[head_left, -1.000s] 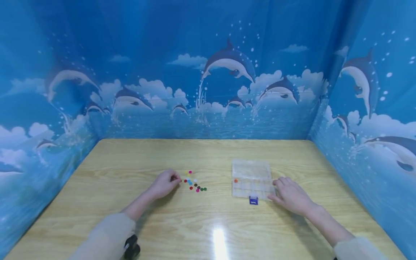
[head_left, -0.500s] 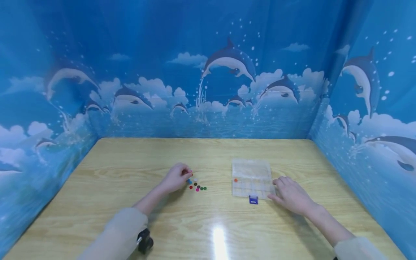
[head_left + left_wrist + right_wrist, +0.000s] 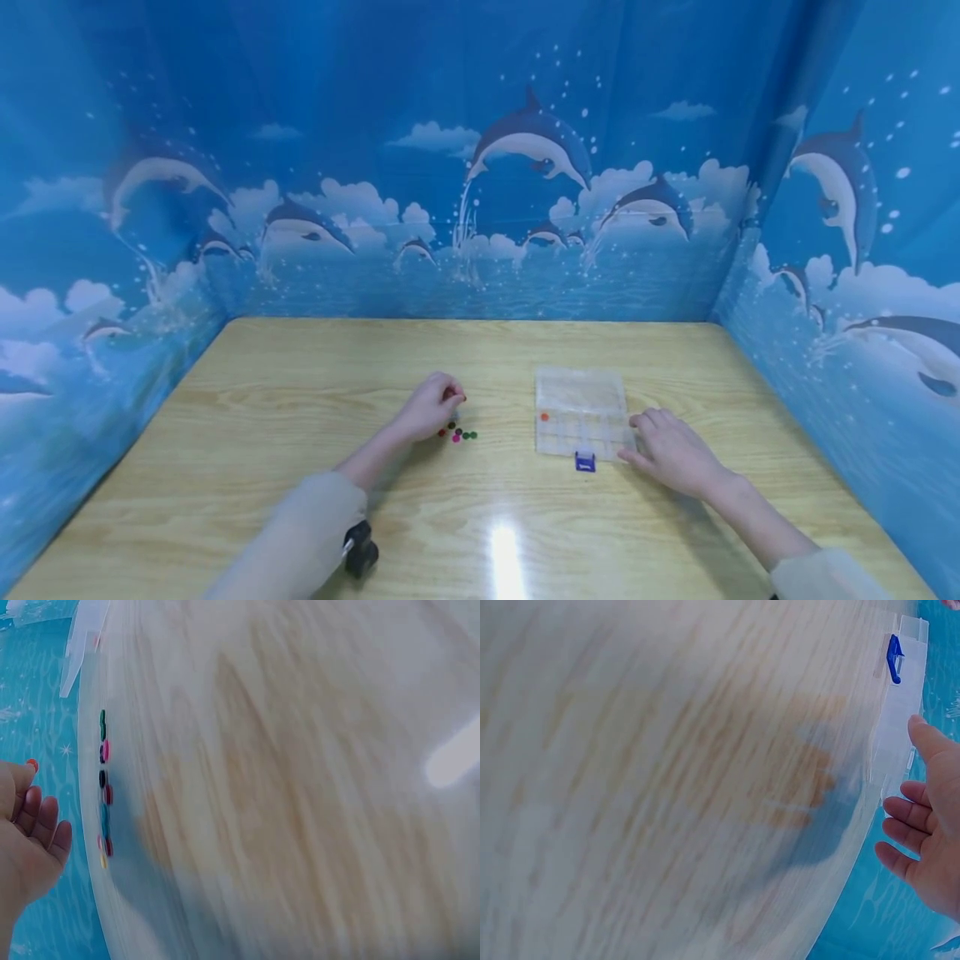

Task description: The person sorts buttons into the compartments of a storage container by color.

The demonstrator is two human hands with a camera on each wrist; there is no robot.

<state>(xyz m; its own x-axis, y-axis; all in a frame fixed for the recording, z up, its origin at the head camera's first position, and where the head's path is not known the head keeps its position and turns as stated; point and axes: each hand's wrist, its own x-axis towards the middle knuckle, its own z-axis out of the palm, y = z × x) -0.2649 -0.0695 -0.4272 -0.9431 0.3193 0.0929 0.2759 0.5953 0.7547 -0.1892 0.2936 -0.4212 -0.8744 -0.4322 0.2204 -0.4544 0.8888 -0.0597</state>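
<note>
Jutting from the pinching left hand (image 3: pixel 429 410) is a red disc (image 3: pixel 32 764).

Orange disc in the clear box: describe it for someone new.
On the wood-grain table, find the open, clear plastic box beside the right hand, with a blue clip on its near edge. Toward the box's left edge, about midway front to back, is a small orange disc. It's the only disc visible in the box; the loose coloured discs lie on the table.
</note>
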